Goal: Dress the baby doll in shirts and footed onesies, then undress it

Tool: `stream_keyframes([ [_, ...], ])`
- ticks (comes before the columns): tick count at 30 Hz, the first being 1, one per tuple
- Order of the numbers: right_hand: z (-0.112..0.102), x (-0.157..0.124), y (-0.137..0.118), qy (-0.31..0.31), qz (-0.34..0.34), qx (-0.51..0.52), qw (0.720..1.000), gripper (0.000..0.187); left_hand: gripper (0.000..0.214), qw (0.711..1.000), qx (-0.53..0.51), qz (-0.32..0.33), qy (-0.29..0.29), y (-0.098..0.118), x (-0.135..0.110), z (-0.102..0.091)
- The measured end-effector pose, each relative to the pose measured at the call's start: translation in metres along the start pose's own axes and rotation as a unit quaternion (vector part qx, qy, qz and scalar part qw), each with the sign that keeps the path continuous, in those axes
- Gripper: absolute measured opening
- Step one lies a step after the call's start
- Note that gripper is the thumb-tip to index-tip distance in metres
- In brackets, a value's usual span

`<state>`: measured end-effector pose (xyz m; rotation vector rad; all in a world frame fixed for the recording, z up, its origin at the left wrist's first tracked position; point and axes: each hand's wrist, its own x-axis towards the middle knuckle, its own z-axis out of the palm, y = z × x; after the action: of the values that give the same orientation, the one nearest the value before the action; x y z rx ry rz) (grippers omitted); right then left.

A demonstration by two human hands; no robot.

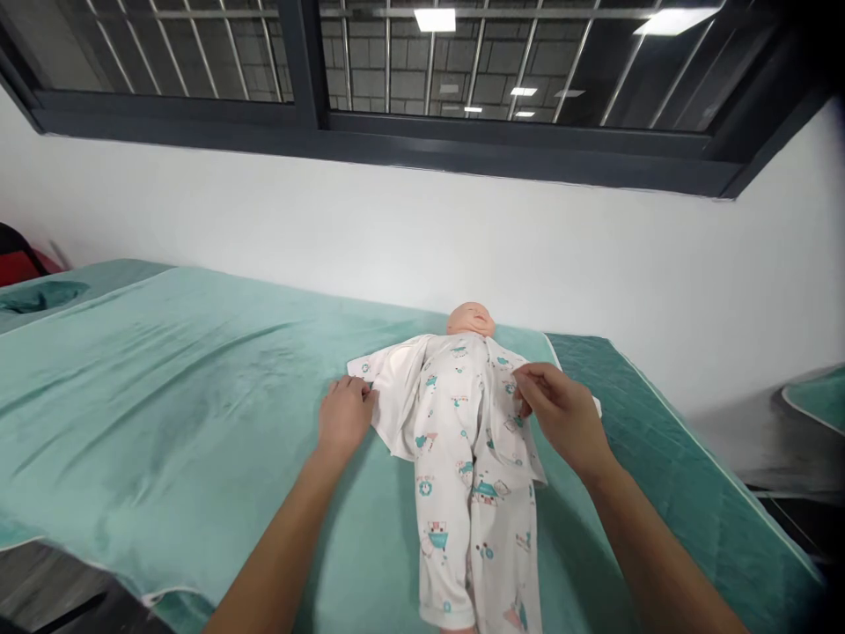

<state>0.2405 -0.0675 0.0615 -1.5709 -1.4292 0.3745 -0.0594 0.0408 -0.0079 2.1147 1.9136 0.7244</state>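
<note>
A baby doll (pixel 470 319) lies on its back on a teal sheet (pixel 165 396), dressed in a white romper (pixel 462 440) printed with small pictures. The romper's front is spread apart at the chest. My left hand (pixel 344 414) grips the left flap of the romper beside the doll's sleeve, fingers curled on the cloth. My right hand (pixel 561 414) pinches the right flap near the doll's chest.
The sheet covers a padded table that runs to a white wall under a dark-framed window. Another teal-covered surface (pixel 815 396) shows at the far right, and a dark teal bundle (pixel 40 298) lies at the far left.
</note>
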Motion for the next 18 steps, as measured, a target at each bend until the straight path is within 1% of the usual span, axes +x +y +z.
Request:
stream_keyframes([
  [1, 0.005, 0.016, 0.000, 0.015, 0.011, 0.006, 1.000, 0.022, 0.020, 0.998, -0.070, -0.006, -0.008, 0.006, 0.001, -0.003],
  [2, 0.011, 0.031, 0.000, 0.028, 0.019, 0.003, 0.999, 0.021, 0.022, 0.989, -0.149, -0.014, -0.017, 0.015, 0.000, -0.008],
  [3, 0.017, 0.045, 0.001, 0.036, 0.023, -0.005, 0.999, 0.021, 0.023, 0.973, -0.231, -0.019, -0.010, 0.027, -0.002, -0.014],
  [4, 0.024, 0.057, 0.002, 0.039, 0.024, -0.013, 0.999, 0.021, 0.024, 0.954, -0.301, -0.004, 0.004, 0.041, -0.005, -0.022],
  [6, 0.038, 0.074, 0.003, 0.037, 0.016, -0.036, 0.999, 0.021, 0.020, 0.915, -0.399, 0.063, 0.002, 0.074, -0.016, -0.038],
  [7, 0.044, 0.078, 0.004, 0.035, 0.005, -0.055, 0.998, 0.021, 0.018, 0.902, -0.416, 0.116, -0.019, 0.091, -0.023, -0.044],
  [9, 0.054, 0.080, 0.006, 0.033, -0.028, -0.102, 0.994, 0.019, 0.014, 0.895, -0.384, 0.211, -0.088, 0.117, -0.036, -0.048],
  [11, 0.057, 0.077, 0.008, 0.025, -0.064, -0.139, 0.988, 0.018, 0.011, 0.889, -0.354, 0.263, -0.121, 0.132, -0.047, -0.043],
  [13, 0.055, 0.074, 0.010, 0.004, -0.089, -0.148, 0.985, 0.025, 0.009, 0.888, -0.347, 0.277, -0.116, 0.136, -0.054, -0.034],
  [15, 0.051, 0.073, 0.010, -0.023, -0.103, -0.149, 0.983, 0.034, 0.008, 0.892, -0.353, 0.265, -0.094, 0.136, -0.058, -0.027],
  [18, 0.046, 0.074, 0.008, -0.052, -0.120, -0.163, 0.978, 0.045, 0.007, 0.897, -0.355, 0.252, -0.078, 0.138, -0.059, -0.024],
])
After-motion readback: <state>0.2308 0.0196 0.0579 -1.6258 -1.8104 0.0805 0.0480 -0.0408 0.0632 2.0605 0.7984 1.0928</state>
